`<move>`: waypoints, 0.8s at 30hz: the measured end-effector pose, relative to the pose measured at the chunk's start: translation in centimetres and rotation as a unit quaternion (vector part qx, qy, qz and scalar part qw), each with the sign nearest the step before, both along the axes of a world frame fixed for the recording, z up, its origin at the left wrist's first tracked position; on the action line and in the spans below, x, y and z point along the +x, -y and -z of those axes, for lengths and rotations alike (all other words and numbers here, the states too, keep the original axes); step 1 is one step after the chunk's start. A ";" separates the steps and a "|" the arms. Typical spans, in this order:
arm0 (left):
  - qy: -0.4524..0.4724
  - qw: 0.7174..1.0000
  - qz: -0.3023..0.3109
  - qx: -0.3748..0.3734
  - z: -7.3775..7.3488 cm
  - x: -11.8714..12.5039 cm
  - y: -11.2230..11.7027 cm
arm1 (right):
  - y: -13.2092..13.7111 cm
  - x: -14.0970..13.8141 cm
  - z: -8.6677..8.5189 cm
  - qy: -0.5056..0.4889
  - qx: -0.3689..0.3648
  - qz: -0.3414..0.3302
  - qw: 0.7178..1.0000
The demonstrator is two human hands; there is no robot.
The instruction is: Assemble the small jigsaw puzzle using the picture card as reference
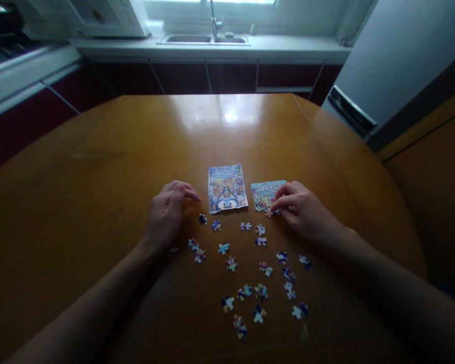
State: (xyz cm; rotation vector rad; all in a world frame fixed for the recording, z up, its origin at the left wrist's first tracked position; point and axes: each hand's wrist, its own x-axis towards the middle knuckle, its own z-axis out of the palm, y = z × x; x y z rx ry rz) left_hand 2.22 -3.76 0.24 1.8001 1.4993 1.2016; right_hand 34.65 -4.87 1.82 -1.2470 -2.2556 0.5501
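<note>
Right hand (303, 212) pinching puzzle piece (270, 212) at partly assembled puzzle (264, 193); left hand (169, 215) loosely curled, holding nothing. Reference picture (227, 187) between hands. Loose pieces (250, 273) scattered nearer. Table (98, 167) bare leftward.

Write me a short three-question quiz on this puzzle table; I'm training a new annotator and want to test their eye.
1. True or false: the left hand rests on the table with its fingers curled, away from the reference picture.
2. What does the right hand touch?
A. the sink
B. the partly built puzzle
C. the reference picture
3. Fill in: the loose pieces lie scattered ____ the two hands, nearer the person.

Key
1. True; it lies left of the picture, not touching it.
2. B; its fingertips are at the lower edge of the partly built puzzle.
3. Between.
</note>
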 end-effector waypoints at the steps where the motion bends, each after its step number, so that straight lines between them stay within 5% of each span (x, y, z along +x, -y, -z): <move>1: -0.001 1.000 0.000 0.000 0.0 0.0 0.0 | 0.0 -0.1 0.1 0.006 -0.003 -0.007 1.000; 24: -0.006 1.000 -0.009 0.004 0.0 0.0 -0.1 | 0.1 -0.4 -0.1 -0.028 0.021 0.005 0.999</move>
